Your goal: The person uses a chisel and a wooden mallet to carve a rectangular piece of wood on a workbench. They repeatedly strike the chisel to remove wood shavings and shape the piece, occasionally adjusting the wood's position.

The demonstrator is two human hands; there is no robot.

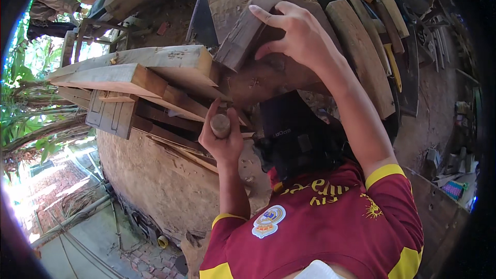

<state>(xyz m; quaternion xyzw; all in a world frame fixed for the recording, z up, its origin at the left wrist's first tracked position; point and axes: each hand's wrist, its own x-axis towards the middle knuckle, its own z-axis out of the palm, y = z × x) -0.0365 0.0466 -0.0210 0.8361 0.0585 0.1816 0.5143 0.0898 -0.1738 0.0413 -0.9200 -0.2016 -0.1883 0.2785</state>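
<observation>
Left hand (231,143) was wrapped round a handle (220,125); right hand (305,31) was spread at the block (244,35), contact unclear. Block lay aslant on a board (223,9). Judged stiff, rough, moderately heavy; grip across its long sides seemed best.

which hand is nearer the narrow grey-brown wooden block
Right: the right hand is open over one edge of the grey-brown wooden block. The left hand is farther off, lower in the picture, around a round wooden handle.
</observation>
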